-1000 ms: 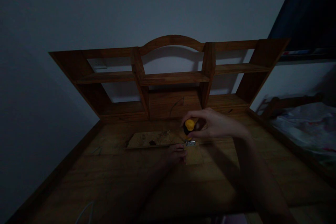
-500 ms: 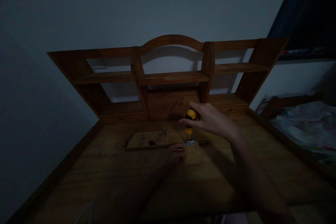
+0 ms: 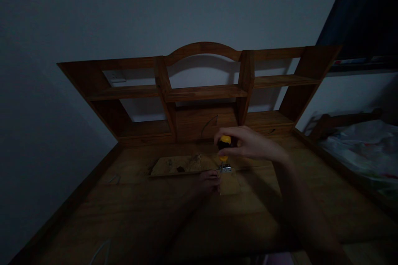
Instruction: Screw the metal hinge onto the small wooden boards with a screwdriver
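Upright in my right hand [image 3: 247, 143] is a screwdriver [image 3: 224, 158] with a yellow and black handle; fingers and thumb close around the handle. Its shaft points down at a small metal hinge [image 3: 226, 168], though the exact contact of the tip is too dark to make out. The hinge sits at the far edge of a pale wooden block [image 3: 230, 184] on the desk. My left hand [image 3: 209, 179] grips the left edge of that block with curled fingers, beside the hinge.
A rough, worn wooden board [image 3: 174, 165] with dark debris lies left of the hinge. The wooden desk [image 3: 130, 203] has a shelf unit [image 3: 205, 92] along its back. A thin cable [image 3: 208, 124] hangs at the centre. Plastic bags [image 3: 363, 145] are at the right.
My right hand has come down slightly and its fingers have re-wrapped around the screwdriver handle, which also sits a little lower. My left hand and the wooden block stay in place.
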### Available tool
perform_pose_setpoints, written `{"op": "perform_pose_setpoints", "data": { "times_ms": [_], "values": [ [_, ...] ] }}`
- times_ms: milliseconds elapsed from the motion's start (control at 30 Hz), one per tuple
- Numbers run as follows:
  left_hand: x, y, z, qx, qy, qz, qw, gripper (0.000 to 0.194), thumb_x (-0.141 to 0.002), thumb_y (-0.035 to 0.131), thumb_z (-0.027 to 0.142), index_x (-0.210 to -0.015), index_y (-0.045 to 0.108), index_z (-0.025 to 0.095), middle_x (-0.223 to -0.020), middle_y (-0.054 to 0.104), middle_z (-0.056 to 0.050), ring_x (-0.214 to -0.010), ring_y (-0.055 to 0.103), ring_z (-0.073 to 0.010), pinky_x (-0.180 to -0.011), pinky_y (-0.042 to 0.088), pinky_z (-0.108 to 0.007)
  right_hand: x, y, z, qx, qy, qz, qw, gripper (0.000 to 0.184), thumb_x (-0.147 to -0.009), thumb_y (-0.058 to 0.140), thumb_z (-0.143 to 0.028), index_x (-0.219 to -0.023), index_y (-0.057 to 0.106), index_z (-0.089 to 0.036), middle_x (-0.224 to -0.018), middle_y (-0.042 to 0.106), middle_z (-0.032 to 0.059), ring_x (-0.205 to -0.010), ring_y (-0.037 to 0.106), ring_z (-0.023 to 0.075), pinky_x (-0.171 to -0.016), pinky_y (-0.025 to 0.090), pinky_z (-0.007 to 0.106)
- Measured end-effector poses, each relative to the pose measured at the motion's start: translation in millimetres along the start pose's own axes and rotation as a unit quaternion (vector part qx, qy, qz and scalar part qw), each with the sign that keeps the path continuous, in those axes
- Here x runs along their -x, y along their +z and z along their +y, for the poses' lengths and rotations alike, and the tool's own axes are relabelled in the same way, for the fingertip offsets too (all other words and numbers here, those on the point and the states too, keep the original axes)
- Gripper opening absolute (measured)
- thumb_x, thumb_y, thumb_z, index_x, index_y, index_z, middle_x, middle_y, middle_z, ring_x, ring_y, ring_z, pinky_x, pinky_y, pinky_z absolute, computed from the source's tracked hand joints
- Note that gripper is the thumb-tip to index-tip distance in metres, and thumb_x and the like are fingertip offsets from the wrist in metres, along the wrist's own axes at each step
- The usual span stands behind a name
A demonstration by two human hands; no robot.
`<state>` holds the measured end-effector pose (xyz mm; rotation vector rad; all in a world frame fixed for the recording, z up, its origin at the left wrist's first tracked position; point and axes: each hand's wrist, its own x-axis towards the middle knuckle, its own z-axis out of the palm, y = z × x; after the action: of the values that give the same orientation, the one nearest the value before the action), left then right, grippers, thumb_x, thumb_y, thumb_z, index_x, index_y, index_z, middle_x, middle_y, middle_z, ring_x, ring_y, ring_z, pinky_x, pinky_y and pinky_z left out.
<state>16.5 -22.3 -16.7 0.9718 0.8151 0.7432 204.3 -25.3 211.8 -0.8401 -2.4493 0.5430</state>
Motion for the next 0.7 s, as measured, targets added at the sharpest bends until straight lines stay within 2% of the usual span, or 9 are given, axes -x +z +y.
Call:
{"op": "perform_pose_setpoints", "data": {
  "times_ms": [133,267,367,467,533,600,700],
  "values": [
    [-1,-2.0,-2,0.003,0.002,0.007,1.000,0.035,-0.060,0.083,0.033,-0.084,0.066,0.012,-0.063,0.061,-0.002,-0.049,0.053,-0.0110,-0.053,0.038,-0.024,12,-11,0,-0.060,0.019,-0.077,0.995,0.034,-0.087,0.063,-0.025,-0.121,0.060,-0.026,-0.111,0.065,0.0020,-0.089,0.061,0.0154,-0.070,0.047,0.025],
    [-1,-4.1,-3,0.009,-0.004,-0.008,1.000,0.040,-0.060,0.084,0.036,-0.086,0.066,0.012,-0.064,0.061,-0.001,-0.048,0.053,-0.0107,-0.052,0.038,-0.025,19,-18,1,-0.067,0.032,-0.086,0.994,0.036,-0.087,0.062,-0.024,-0.123,0.057,-0.026,-0.111,0.064,0.0028,-0.089,0.062,0.0151,-0.071,0.048,0.025],
    [-1,-5.1,-3,-0.001,0.000,-0.006,1.000,0.041,-0.063,0.083,0.037,-0.089,0.066,0.011,-0.066,0.062,-0.002,-0.049,0.054,-0.0103,-0.052,0.037,-0.023,15,-13,3,-0.033,0.039,-0.044,0.998,0.033,-0.084,0.068,-0.033,-0.113,0.057,-0.023,-0.103,0.064,0.0017,-0.082,0.061,0.0140,-0.069,0.046,0.025],
    [-1,-5.6,-4,-0.016,0.000,0.004,1.000,0.038,-0.063,0.083,0.038,-0.084,0.065,0.011,-0.062,0.062,-0.003,-0.049,0.053,-0.0102,-0.050,0.034,-0.023,7,-1,3,0.069,0.060,0.044,0.995,0.033,-0.081,0.070,-0.044,-0.100,0.055,-0.021,-0.090,0.063,0.0011,-0.079,0.058,0.0158,-0.068,0.040,0.026],
    [-3,-5.6,-5,-0.014,0.000,0.007,1.000,0.038,-0.061,0.083,0.038,-0.081,0.065,0.011,-0.060,0.061,-0.002,-0.048,0.053,-0.0107,-0.049,0.034,-0.023,1,7,2,0.135,0.079,0.091,0.984,0.030,-0.085,0.065,-0.045,-0.098,0.053,-0.021,-0.087,0.062,0.0022,-0.078,0.057,0.0174,-0.067,0.037,0.027],
    [-4,-5.5,-5,-0.011,0.003,0.007,1.000,0.039,-0.059,0.084,0.039,-0.080,0.065,0.011,-0.059,0.060,-0.002,-0.047,0.052,-0.0108,-0.050,0.036,-0.023,-2,13,0,0.156,0.072,0.104,0.980,0.024,-0.089,0.060,-0.040,-0.101,0.051,-0.021,-0.089,0.063,0.0026,-0.078,0.057,0.0173,-0.069,0.036,0.028],
    [-4,-5.3,-5,-0.019,0.002,0.004,1.000,0.039,-0.061,0.083,0.039,-0.083,0.066,0.012,-0.059,0.060,-0.001,-0.047,0.052,-0.0105,-0.049,0.034,-0.023,-4,15,-1,0.132,0.037,0.075,0.988,0.016,-0.093,0.056,-0.036,-0.100,0.052,-0.023,-0.091,0.064,0.0005,-0.079,0.058,0.0151,-0.071,0.036,0.026]
  ]
}}
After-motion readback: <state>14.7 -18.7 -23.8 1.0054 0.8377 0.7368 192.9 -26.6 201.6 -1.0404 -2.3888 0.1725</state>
